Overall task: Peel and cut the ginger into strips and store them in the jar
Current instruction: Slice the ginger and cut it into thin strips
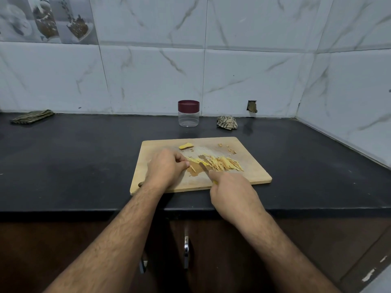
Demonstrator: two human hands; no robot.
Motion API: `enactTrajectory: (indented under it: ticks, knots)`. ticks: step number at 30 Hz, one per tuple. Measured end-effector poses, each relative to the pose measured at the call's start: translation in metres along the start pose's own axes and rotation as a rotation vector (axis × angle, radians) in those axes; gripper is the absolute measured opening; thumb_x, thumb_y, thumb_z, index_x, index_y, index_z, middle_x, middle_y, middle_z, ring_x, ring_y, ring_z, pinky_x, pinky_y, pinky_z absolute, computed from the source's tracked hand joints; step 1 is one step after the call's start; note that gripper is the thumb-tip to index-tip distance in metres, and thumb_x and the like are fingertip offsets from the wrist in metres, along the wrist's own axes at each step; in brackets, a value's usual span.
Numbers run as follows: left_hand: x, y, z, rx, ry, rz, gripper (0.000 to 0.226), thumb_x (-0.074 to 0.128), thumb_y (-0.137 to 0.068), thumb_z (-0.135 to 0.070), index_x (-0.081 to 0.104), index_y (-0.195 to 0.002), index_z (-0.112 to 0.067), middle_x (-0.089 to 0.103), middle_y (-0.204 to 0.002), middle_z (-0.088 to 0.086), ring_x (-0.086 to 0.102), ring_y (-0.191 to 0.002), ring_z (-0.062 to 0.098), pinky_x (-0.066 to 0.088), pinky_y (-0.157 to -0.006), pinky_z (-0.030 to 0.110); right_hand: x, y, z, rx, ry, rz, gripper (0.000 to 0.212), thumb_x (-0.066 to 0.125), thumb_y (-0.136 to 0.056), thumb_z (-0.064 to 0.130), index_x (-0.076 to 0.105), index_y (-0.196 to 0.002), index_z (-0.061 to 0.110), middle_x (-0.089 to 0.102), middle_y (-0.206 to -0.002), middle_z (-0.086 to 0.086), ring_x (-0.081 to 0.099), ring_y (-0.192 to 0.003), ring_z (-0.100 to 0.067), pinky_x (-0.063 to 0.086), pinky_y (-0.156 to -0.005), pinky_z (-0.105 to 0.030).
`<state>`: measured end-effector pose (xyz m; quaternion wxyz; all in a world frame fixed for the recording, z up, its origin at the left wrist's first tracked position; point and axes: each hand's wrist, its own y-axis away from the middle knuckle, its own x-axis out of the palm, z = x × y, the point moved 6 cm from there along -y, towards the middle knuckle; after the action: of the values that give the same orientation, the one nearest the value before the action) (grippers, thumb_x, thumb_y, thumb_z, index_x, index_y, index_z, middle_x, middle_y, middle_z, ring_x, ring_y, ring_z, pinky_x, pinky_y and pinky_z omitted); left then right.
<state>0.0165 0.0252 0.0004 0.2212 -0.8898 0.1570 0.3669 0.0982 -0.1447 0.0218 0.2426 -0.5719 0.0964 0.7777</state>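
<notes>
The right hand (233,193) is curled round the handle of a knife (203,164), whose blade lies low on the cutting board (249,178) and points far-left into the ginger. The left hand (166,166), fingers bent, pins a small flat slice of ginger (193,160) to the board just left of the blade, fingertips touching it. Right of the blade lies a loose heap of ginger strips (224,163), thin and pale yellow, spread toward the board's right side. At the far edge of the board sits one peeled chunk (186,146), uncut, and at the far right a few scraps of peel (229,149). Beyond the board, near the wall, stands the jar (188,113), clear, empty as far as can be seen, its maroon lid on. Peeling looks done and most of the cutting too; the held slice and the chunk remain to be cut, and nothing has yet gone into the jar.
</notes>
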Motion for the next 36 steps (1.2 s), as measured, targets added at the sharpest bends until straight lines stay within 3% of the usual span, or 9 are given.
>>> enactTrajectory:
  ticks: [4, 12, 21, 27, 31, 36]
  knots:
    - [0.0, 0.001, 0.0, -0.009, 0.013, 0.008, 0.016, 0.072, -0.087, -0.032, 0.073, -0.072, -0.032, 0.063, -0.074, -0.022, 0.061, -0.084, 0.006, 0.051, -0.082, 0.034, -0.002, -0.001, 0.006, -0.024, -0.047, -0.001, 0.044, 0.041, -0.1, 0.018, 0.048, -0.142, 0.031, 0.061, -0.126, 0.0, 0.057, -0.111, -0.02, 0.053, -0.086, -0.034]
    - [0.0, 0.001, 0.0, -0.009, 0.016, -0.002, 0.028, 0.074, -0.085, -0.03, 0.064, -0.06, -0.037, 0.064, -0.073, -0.022, 0.061, -0.082, 0.004, 0.052, -0.081, 0.035, 0.001, -0.01, 0.017, -0.06, -0.053, 0.018, 0.045, 0.044, -0.098, 0.017, 0.049, -0.141, 0.032, 0.062, -0.123, -0.001, 0.058, -0.107, -0.02, 0.054, -0.089, -0.035]
    - [0.0, 0.0, -0.001, -0.008, 0.02, 0.002, 0.028, 0.074, -0.085, -0.029, 0.065, -0.059, -0.035, 0.064, -0.072, -0.023, 0.061, -0.083, 0.005, 0.052, -0.081, 0.035, 0.003, -0.015, 0.018, -0.062, -0.016, 0.057, 0.047, 0.044, -0.098, 0.015, 0.048, -0.142, 0.032, 0.06, -0.127, -0.003, 0.057, -0.112, -0.022, 0.052, -0.09, -0.036]
    - [-0.001, 0.001, -0.001, -0.005, 0.01, -0.007, 0.029, 0.075, -0.085, -0.03, 0.064, -0.059, -0.036, 0.064, -0.072, -0.022, 0.061, -0.083, 0.007, 0.051, -0.082, 0.035, 0.006, -0.016, 0.021, -0.057, 0.04, 0.085, 0.048, 0.046, -0.097, 0.013, 0.048, -0.141, 0.033, 0.061, -0.124, -0.004, 0.058, -0.111, -0.025, 0.051, -0.084, -0.037]
    - [-0.001, 0.001, -0.002, 0.004, 0.007, -0.015, 0.028, 0.075, -0.084, -0.032, 0.064, -0.059, -0.036, 0.066, -0.074, -0.018, 0.061, -0.083, 0.009, 0.052, -0.082, 0.037, 0.009, -0.001, 0.014, -0.094, 0.102, 0.05, 0.044, 0.044, -0.098, 0.011, 0.048, -0.137, 0.031, 0.059, -0.101, 0.0, 0.056, -0.092, -0.021, 0.051, -0.072, -0.035]
    - [-0.001, 0.0, -0.001, 0.016, 0.001, -0.019, 0.027, 0.076, -0.084, -0.031, 0.064, -0.06, -0.036, 0.062, -0.071, -0.02, 0.059, -0.081, 0.007, 0.052, -0.081, 0.037, 0.008, 0.007, 0.007, -0.086, 0.113, 0.079, 0.049, 0.046, -0.099, 0.014, 0.039, -0.143, 0.034, 0.061, -0.11, -0.002, 0.057, -0.098, -0.021, 0.051, -0.074, -0.035]
